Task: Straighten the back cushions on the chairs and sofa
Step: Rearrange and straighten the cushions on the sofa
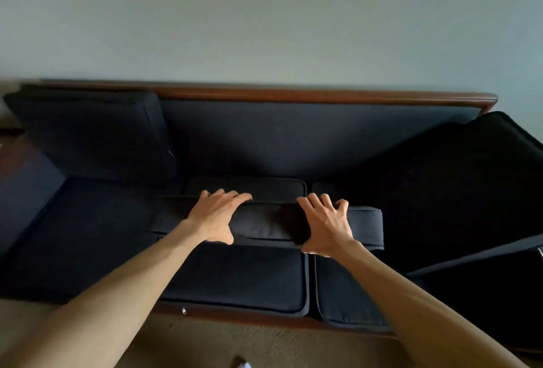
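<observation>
Carpet (205, 344), beige and nubby, fills the near edge, and both bare forearms reach over it toward a dark navy sofa (293, 94) with a brown wooden frame, set against a pale wall (264, 15).

Far left, one back cushion (88, 132) stands upright against the sofa's backrest, above the left seat cushion (88, 235). Just right of it the padded backrest is bare.

Left of centre, the left hand (216, 218) lies palm down on a fallen back cushion (270, 223), which lies flat on the seat, across the middle seat cushion (244, 276) and onto the right seat cushion (346, 294). The fingers (235, 196) are spread and bend over the cushion's far edge, with the thumb down at the near edge, so the hand grips the cushion across its depth.

Right of centre, the right hand (326, 226) sits on the same cushion in the same way: fingers spread and hooked over the far edge, thumb low against the near side. The two hands are near each other but apart, a stretch of dark fabric between them.

Far right, another large dark cushion (470, 185) leans tilted, its upper corner against the backrest near the frame's right end, its lower edge running down to the right.
</observation>
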`<state>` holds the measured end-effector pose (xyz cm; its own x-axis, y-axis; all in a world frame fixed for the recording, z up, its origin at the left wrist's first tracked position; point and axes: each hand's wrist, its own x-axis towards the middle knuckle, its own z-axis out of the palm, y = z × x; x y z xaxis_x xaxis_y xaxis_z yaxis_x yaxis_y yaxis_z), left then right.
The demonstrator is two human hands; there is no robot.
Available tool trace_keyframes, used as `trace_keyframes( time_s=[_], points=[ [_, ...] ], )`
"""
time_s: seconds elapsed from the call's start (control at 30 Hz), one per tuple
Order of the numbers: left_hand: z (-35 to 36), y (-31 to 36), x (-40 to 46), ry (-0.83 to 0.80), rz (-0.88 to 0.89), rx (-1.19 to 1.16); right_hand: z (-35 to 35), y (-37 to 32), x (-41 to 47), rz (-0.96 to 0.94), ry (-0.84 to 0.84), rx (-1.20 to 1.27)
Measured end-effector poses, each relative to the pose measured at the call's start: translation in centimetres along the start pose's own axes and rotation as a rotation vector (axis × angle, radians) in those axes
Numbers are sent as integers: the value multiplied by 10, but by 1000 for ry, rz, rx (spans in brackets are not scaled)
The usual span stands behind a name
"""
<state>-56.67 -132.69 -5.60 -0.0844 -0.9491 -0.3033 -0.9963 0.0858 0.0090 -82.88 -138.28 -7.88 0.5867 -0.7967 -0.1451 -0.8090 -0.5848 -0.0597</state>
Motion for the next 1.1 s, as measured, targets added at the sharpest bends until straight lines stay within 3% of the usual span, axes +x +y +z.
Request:
trace_keyframes(
  time_s=[0.4,0.77,1.1],
  points=[
    [6,-7,36,109,-32,60,-14,21,54,-5,-104,-10],
    [-71,-136,123,34,76,-3,-66,-5,187,36,-127,69],
    [-88,-227,193,-9,59,0,-69,-35,297,62,-169,102]
  ],
)
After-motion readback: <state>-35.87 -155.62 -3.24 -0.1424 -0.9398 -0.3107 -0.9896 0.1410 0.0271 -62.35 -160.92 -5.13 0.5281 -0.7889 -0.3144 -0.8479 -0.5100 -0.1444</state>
